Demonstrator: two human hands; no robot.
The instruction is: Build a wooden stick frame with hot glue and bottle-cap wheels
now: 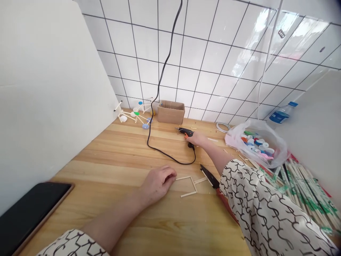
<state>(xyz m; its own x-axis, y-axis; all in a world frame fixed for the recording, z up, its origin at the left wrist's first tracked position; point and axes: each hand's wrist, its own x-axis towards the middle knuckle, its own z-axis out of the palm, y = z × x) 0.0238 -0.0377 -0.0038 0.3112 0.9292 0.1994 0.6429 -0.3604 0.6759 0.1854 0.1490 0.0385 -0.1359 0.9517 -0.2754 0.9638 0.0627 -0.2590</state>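
The right hand [196,138] was wrapped round the grip of the black glue gun [186,131], its nozzle pointing left, in front of the cardboard box [171,113]. The left hand [159,182] lay loosely curled on the counter [119,153], thumb and fingertips at one end of the stick frame [193,185], though whether they pinched it could not be told. That frame lay flat between the left hand and the red-handled tool [210,176].
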